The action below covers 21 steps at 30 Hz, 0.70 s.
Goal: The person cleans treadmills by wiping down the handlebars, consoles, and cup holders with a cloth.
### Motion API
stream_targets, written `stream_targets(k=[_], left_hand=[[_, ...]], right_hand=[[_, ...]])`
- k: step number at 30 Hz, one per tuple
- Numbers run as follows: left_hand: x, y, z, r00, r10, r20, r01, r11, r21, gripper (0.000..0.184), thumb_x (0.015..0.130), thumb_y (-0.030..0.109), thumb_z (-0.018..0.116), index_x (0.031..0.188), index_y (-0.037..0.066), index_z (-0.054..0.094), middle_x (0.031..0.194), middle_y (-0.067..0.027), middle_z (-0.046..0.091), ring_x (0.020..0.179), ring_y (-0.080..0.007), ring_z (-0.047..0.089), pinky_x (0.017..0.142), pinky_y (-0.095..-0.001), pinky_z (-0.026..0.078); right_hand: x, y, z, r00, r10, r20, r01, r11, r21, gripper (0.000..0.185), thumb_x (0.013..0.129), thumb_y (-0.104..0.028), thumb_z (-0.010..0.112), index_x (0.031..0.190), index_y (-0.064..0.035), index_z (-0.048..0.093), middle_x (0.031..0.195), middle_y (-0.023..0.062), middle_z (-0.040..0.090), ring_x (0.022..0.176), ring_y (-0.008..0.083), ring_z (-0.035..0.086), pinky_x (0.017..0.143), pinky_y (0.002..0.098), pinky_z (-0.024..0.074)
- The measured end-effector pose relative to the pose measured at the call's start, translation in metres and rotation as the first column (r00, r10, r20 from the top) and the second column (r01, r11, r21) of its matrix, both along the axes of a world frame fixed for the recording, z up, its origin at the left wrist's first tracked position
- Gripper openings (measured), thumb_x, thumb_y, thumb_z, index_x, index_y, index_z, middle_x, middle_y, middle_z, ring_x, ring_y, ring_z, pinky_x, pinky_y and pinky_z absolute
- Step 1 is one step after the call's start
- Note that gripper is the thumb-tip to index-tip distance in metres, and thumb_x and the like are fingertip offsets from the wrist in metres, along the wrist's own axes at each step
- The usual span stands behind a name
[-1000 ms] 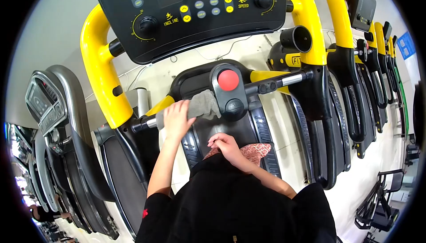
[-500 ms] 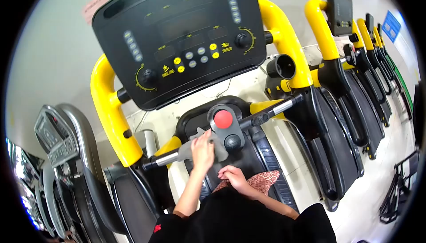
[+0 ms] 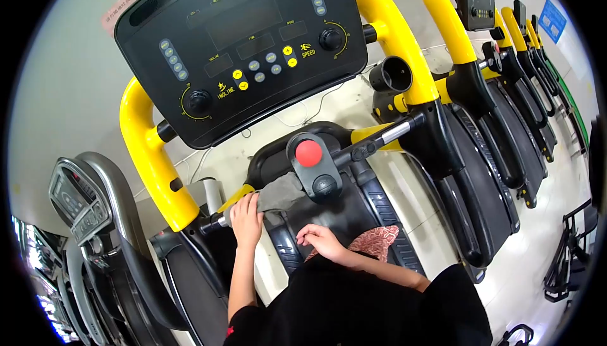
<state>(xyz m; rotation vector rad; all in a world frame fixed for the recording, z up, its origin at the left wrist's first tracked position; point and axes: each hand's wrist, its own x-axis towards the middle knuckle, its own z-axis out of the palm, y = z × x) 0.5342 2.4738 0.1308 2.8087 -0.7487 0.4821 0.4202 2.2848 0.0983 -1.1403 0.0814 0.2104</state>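
Observation:
My left hand [image 3: 246, 219] is closed over the left end of a grey cloth [image 3: 282, 193], which lies wrapped over the left part of the treadmill's crossbar [image 3: 397, 132]. Its fingers bend over the top of the bar. To the right of the cloth is a grey centre unit [image 3: 328, 169] with a red round button [image 3: 308, 153] and a dark knob [image 3: 324, 185]. My right hand [image 3: 321, 242] hovers in front of my body, below that unit. Its fingers are loosely curled, and I see nothing in them.
The black treadmill console [image 3: 253, 61] rises ahead, between yellow handrails [image 3: 142, 131]. A cup holder [image 3: 392, 74] is fixed by the right rail. More treadmills [image 3: 499, 131] line up to the right; a silver-grey machine [image 3: 82, 200] stands at left. Patterned fabric [image 3: 376, 242] shows beside my right wrist.
My left hand has slid left along the crossbar, from beside the centre unit toward the left rail. The cloth now lies stretched along the bar. The right hand has shifted slightly left.

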Motion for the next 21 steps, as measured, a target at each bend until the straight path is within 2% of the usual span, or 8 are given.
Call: stream_targets(k=[4,6,8,11,14,15,16,21], left_hand=[[0.022,0.039,-0.038,0.957,0.250,-0.148,-0.285,0.907,-0.309,0.037,0.086,0.009,0.048,0.122,0.008,0.051,0.113,-0.0123,0.058,0.104,-0.0274,0.054,0.096,-0.0408,0.036],[0.048,0.025,-0.025,0.900,0.038,-0.435,-0.431,0.233,-0.872,0.034,0.095,0.014,0.036,0.126,0.006,0.048,0.115,-0.0128,0.059,0.105,-0.0229,0.056,0.096,-0.0375,0.039],[0.053,-0.012,0.036,0.892,-0.176,-0.416,-0.440,-0.135,-0.888,0.037,0.098,0.018,0.029,0.129,0.005,0.043,0.122,-0.0118,0.056,0.113,-0.0178,0.051,0.096,-0.0327,0.039],[0.080,-0.054,0.056,0.941,-0.179,-0.288,-0.294,-0.006,-0.956,0.039,0.098,0.018,0.030,0.133,0.005,0.039,0.124,-0.0117,0.055,0.119,-0.0193,0.047,0.098,-0.0330,0.037],[0.095,-0.098,0.048,0.894,0.008,-0.448,-0.345,0.649,-0.678,0.037,0.094,0.028,0.043,0.119,0.002,0.051,0.117,-0.0189,0.057,0.107,-0.0316,0.055,0.091,-0.0383,0.041],[0.090,-0.113,0.046,0.902,-0.096,-0.421,-0.211,0.753,-0.624,0.036,0.092,0.026,0.044,0.119,0.002,0.052,0.114,-0.0196,0.058,0.106,-0.0327,0.055,0.091,-0.0361,0.041],[0.085,-0.125,0.043,0.892,-0.204,-0.404,-0.063,0.828,-0.557,0.035,0.091,0.023,0.044,0.119,0.002,0.052,0.112,-0.0203,0.059,0.106,-0.0338,0.055,0.091,-0.0340,0.041],[0.067,-0.099,0.027,0.948,0.030,-0.318,-0.194,0.845,-0.498,0.028,0.084,0.026,0.054,0.078,-0.002,0.056,0.077,-0.0201,0.058,0.074,-0.0393,0.056,0.066,-0.0433,0.044]], right_hand=[[-0.001,0.001,-0.001,0.996,0.094,0.005,-0.093,0.995,-0.038,0.019,0.087,-0.003,0.042,0.095,0.0010,0.059,0.087,0.0058,0.062,0.080,0.0112,0.057,0.074,0.0242,0.0462],[-0.003,-0.004,-0.001,0.994,0.105,0.018,-0.103,0.990,-0.093,0.018,0.085,-0.003,0.044,0.095,0.0009,0.059,0.088,0.0057,0.062,0.081,0.0110,0.056,0.073,0.0241,0.0462],[-0.008,-0.007,0.001,0.994,0.108,0.001,-0.108,0.991,-0.081,0.019,0.085,-0.003,0.044,0.095,0.0005,0.059,0.088,0.0055,0.062,0.081,0.0106,0.056,0.073,0.0238,0.0459],[-0.011,-0.012,0.011,0.993,0.084,-0.082,-0.088,0.995,-0.051,0.019,0.084,0.000,0.043,0.094,0.0029,0.059,0.085,0.0073,0.062,0.080,0.0120,0.057,0.074,0.0246,0.0461],[-0.014,-0.017,0.003,0.999,0.030,-0.038,-0.032,0.998,-0.055,0.018,0.085,-0.001,0.044,0.094,0.0027,0.059,0.085,0.0065,0.062,0.079,0.0113,0.057,0.073,0.0243,0.0458],[-0.015,-0.019,0.002,0.999,-0.011,-0.032,0.010,0.999,-0.048,0.018,0.085,-0.002,0.044,0.094,0.0023,0.059,0.085,0.0059,0.061,0.078,0.0110,0.056,0.073,0.0239,0.0456],[-0.017,-0.023,0.001,0.998,-0.054,-0.027,0.053,0.998,-0.041,0.018,0.085,-0.003,0.044,0.094,0.0018,0.059,0.084,0.0054,0.061,0.078,0.0108,0.056,0.072,0.0236,0.0453],[-0.031,-0.040,0.003,0.978,-0.177,-0.114,0.173,0.984,-0.045,0.018,0.086,-0.002,0.045,0.095,0.0021,0.059,0.088,0.0070,0.062,0.078,0.0110,0.057,0.073,0.0238,0.0453]])
